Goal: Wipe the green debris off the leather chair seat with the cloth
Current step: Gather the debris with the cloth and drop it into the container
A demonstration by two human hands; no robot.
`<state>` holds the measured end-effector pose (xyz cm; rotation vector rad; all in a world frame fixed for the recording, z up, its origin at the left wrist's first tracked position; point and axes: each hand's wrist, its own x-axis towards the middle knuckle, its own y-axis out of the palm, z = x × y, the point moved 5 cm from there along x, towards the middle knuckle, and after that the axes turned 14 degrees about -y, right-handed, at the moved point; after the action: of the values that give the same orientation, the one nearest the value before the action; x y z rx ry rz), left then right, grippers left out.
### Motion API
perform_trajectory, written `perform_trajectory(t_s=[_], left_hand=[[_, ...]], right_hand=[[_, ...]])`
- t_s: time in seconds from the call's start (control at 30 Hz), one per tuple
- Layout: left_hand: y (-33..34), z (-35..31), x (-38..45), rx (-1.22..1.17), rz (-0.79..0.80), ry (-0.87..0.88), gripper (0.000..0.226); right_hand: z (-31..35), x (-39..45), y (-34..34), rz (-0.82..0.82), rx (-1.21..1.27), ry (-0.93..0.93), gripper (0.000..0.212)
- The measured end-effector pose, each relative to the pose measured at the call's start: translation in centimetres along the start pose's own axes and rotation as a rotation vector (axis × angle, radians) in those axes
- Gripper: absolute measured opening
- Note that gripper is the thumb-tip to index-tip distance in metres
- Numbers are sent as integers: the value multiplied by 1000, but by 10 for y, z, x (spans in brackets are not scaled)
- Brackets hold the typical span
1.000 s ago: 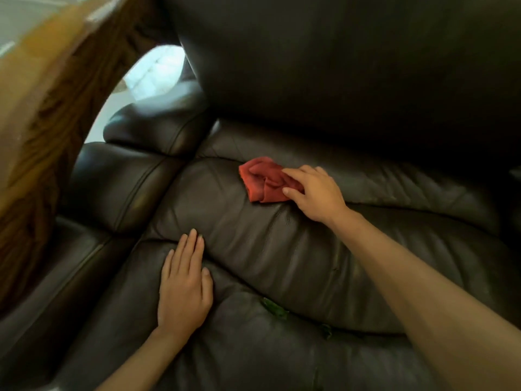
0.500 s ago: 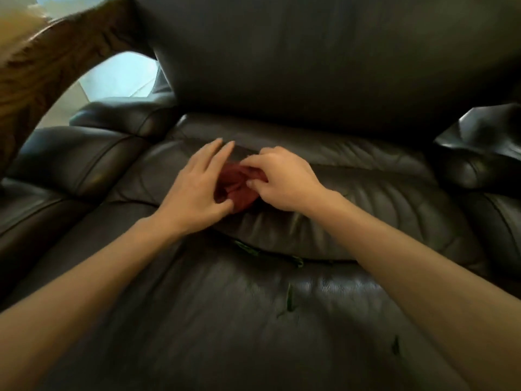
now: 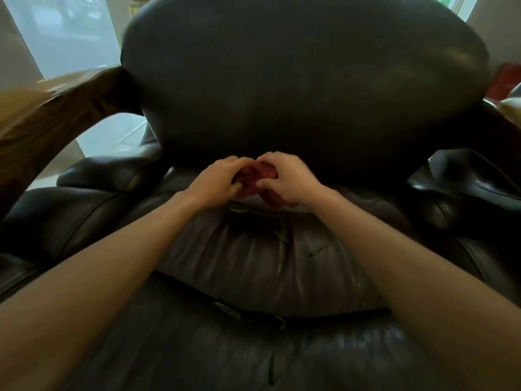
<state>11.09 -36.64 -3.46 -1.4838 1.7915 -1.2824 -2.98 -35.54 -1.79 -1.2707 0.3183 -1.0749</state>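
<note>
Cloth (image 3: pixel 255 180), red and bunched, sits at centre frame, gripped by both hands just in front of the backrest (image 3: pixel 304 80) at the rear of the leather seat (image 3: pixel 239 258). Left hand (image 3: pixel 217 183) has fingers curled into the fabric; right hand (image 3: pixel 287 179) pinches it between thumb and curled fingers. Judgement: the cloth is being gathered or refolded into a pad, and no wiping stroke is under way. A flat, firm pad with loose corners tucked in would serve best, then strokes drawn toward the front edge. Green debris (image 3: pixel 282 237) lies scattered below the hands, with further slivers in the cushion crease (image 3: pixel 225 307) lower down; that crease may trap pieces. Padded armrests (image 3: pixel 84 201) flank the seat at left and right; wooden frame (image 3: pixel 56 114) occupies the upper left.
</note>
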Motion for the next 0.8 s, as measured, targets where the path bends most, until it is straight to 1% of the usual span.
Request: perform_trajectory(t_s=[0.1, 0.17, 0.23, 0.27, 0.37, 0.47, 0.57, 0.63, 0.7, 0.73, 0.8], left_hand=[[20, 15, 7, 31, 21, -3, 58], [32, 31, 6, 25, 36, -29, 59], [40, 50, 1, -6, 25, -69, 60], [43, 56, -3, -29, 7, -78, 59], [44, 55, -15, -91, -47, -57, 50], [36, 40, -32, -125, -47, 1, 38], [30, 22, -61, -188, -41, 25, 24], [26, 5, -68, -202, -95, 57, 17], [22, -11, -57, -221, -141, 43, 21], [22, -18, -47, -231, -136, 15, 26], [31, -30, -28, -208, -60, -46, 36]], right_hand=[[-16, 3, 26, 71, 4, 7, 49], [-23, 2, 47, 171, 8, 24, 53], [-29, -3, 66, 253, 22, 52, 52], [-30, -7, 73, 262, 49, 65, 51], [-22, -24, 78, 178, 19, 40, 51], [-8, -44, 60, 135, -22, -11, 48], [2, -64, 28, 118, 133, 1, 44], [4, -71, 7, 51, 188, 15, 42], [1, -71, -12, -12, 138, 36, 41], [-2, -70, -20, -29, 102, 56, 41], [-10, -72, -35, -53, 0, 118, 39]])
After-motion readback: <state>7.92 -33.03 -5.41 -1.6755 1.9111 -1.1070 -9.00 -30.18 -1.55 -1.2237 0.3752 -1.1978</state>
